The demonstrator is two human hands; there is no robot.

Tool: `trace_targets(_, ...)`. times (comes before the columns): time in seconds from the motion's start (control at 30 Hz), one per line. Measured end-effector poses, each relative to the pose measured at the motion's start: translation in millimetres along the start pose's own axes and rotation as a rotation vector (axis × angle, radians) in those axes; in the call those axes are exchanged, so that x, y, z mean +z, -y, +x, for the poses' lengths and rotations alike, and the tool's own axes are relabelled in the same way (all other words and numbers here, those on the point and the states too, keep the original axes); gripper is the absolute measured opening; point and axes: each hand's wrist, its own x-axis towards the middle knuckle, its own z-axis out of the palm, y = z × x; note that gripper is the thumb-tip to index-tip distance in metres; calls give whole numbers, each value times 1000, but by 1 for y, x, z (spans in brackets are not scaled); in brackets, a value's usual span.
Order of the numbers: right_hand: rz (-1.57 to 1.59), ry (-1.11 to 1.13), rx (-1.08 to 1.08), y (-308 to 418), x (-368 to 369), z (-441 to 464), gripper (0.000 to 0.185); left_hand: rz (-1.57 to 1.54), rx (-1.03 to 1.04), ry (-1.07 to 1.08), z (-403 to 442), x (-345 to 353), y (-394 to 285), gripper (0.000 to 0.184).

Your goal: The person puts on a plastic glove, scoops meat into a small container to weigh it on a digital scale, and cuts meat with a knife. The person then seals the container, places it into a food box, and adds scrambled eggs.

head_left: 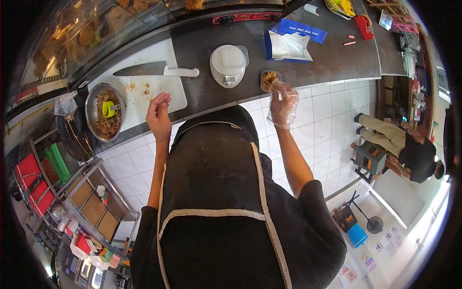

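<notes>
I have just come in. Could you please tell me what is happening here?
Someone in a black apron is at a dark counter. Their right hand, in a clear plastic glove, is at a small clear plastic container of brown food; its grip is hard to tell. Their bare left hand, seemingly empty, is by the white cutting board. A white digital scale holds a clear square container.

The right hand (pixel 285 102), in a clear plastic glove (pixel 277 116), reaches to a small clear container (pixel 263 83) of brown food (pixel 269 78). The bare, empty left hand (pixel 159 113) hovers near a white cutting board (pixel 162 54) bearing a white-handled knife (pixel 156 69). A round metal bowl (pixel 90 111) holds a yellow scoop (pixel 107 109).
</notes>
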Motion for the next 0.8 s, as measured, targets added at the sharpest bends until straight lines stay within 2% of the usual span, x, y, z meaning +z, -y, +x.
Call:
trace_targets(0.17,-39,20,63,-15,12,1,10,14,11,21,2,-1,2,26)
trace_targets(0.27,2,28,-5,-11,8,8,10,8,48,64,9,7,1,25)
trace_targets(0.33,82,-117,89,-1,3,14,12,79,98,132,18,21,-3,24)
trace_targets(0.37,301,-67,163,6,6,21,13,75,143,189,23,35,-6,25)
trace_targets(0.43,280,112,132,58,26,59,15,194,295,391,45,87,-13,25)
trace_targets(0.5,132,189,170,60,64,80,23,383,352,437,57,123,-3,26)
trace_targets(0.53,132,184,168,63,73,86,23,381,357,436,62,136,5,26)
trace_targets(0.6,132,424,368,63,83,98,27,464,514,363,70,156,12,24)
trace_targets(0.63,106,451,310,61,87,101,25,458,523,368,68,159,12,24)
trace_targets(0.67,101,437,316,59,88,97,25,340,390,332,64,161,13,22)
trace_targets(0.7,108,302,232,74,76,89,23,221,255,301,60,165,11,22)
trace_targets(0.73,110,170,151,90,61,77,20,212,259,319,57,165,0,22)
trace_targets(0.8,297,122,13,120,33,50,16,-188,-197,378,51,160,-25,27)
